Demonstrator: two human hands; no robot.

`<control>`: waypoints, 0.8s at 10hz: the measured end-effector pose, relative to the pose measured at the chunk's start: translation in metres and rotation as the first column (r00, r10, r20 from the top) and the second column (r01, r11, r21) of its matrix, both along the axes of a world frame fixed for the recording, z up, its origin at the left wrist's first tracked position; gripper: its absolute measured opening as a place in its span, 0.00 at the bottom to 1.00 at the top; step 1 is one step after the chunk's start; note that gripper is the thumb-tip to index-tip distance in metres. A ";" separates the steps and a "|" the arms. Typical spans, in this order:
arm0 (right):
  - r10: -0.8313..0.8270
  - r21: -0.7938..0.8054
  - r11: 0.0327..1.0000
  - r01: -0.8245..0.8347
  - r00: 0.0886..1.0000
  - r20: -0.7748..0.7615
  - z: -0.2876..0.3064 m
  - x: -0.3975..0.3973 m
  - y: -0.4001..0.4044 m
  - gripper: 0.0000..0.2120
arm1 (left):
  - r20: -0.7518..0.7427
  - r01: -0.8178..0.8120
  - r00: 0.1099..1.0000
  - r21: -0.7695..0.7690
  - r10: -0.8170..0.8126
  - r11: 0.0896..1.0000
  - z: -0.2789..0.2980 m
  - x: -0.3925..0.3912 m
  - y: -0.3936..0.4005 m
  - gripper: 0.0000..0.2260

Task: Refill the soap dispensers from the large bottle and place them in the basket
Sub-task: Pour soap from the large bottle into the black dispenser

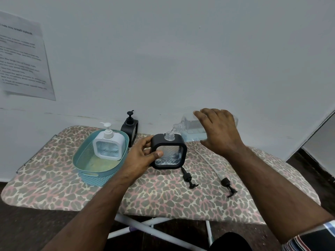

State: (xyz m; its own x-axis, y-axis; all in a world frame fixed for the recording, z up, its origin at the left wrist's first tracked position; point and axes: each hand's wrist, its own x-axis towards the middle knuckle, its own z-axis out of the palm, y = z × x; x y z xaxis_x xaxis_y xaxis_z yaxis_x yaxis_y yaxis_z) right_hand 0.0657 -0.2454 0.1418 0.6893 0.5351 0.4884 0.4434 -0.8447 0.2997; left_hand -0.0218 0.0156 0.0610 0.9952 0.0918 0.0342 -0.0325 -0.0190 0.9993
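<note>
My left hand [145,153] grips a black-framed clear dispenser [170,153] that stands open-necked on the board. My right hand [220,132] holds the large clear bottle [189,126] tilted on its side, its neck over the dispenser's mouth, and clear liquid runs from one into the other. A white dispenser [108,142] with its pump on stands in the teal basket [87,169]. A second black dispenser [130,128], pump fitted, stands behind the basket by the wall.
Two loose black pumps [188,179] [227,184] with tubes lie on the leopard-print ironing board [163,194] to the right of the dispenser. The wall is close behind. A printed sheet [23,57] hangs at upper left. The board's white legs show below.
</note>
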 end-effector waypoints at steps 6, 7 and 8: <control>0.028 0.015 0.999 -0.028 0.999 0.016 0.000 0.002 -0.002 0.45 | 0.003 0.002 1.000 -0.017 -0.002 1.000 -0.003 0.002 0.000 0.25; 0.030 0.013 0.999 -0.030 0.999 0.016 0.000 0.002 -0.001 0.46 | -0.002 0.003 1.000 -0.015 -0.003 1.000 -0.003 0.002 0.000 0.25; 0.026 0.010 1.000 -0.026 1.000 0.010 0.001 0.001 -0.001 0.46 | -0.007 0.006 1.000 -0.008 -0.006 1.000 -0.004 0.002 0.001 0.26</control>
State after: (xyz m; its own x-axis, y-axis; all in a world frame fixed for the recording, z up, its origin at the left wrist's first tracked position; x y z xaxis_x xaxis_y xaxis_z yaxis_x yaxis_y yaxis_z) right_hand 0.0671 -0.2462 0.1427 0.6705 0.5477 0.5005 0.4620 -0.8360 0.2959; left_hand -0.0196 0.0167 0.0574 0.9959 0.0865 0.0266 -0.0258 -0.0109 0.9996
